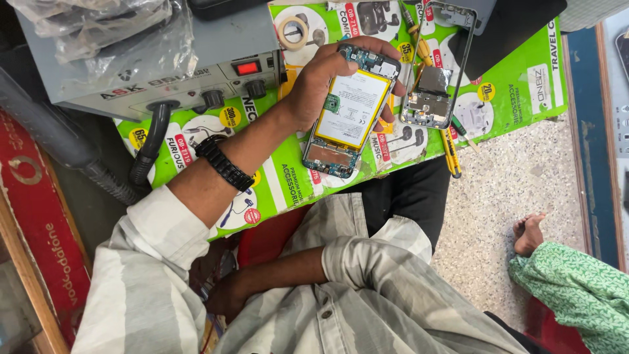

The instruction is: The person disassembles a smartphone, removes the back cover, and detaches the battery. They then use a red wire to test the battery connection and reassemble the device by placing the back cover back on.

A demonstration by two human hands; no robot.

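Observation:
My left hand [313,85] is raised over the workbench and grips an opened phone [350,111] by its sides. The phone's back is off, showing a white battery with a yellow border and green circuit boards at both ends. A black beaded bracelet [224,164] sits on that wrist. My right hand [226,296] is low by my lap, below the bench edge beside something red. Shadow hides its fingers, so I cannot tell if it holds anything.
A green printed sheet [524,85] covers the bench. On it lie a second stripped phone frame [429,98], yellow-handled screwdrivers [450,154] and a tape roll [291,31]. A grey machine [164,72] with knobs, a red switch and a black hose stands at the left. Another person's foot [528,233] rests on the speckled floor.

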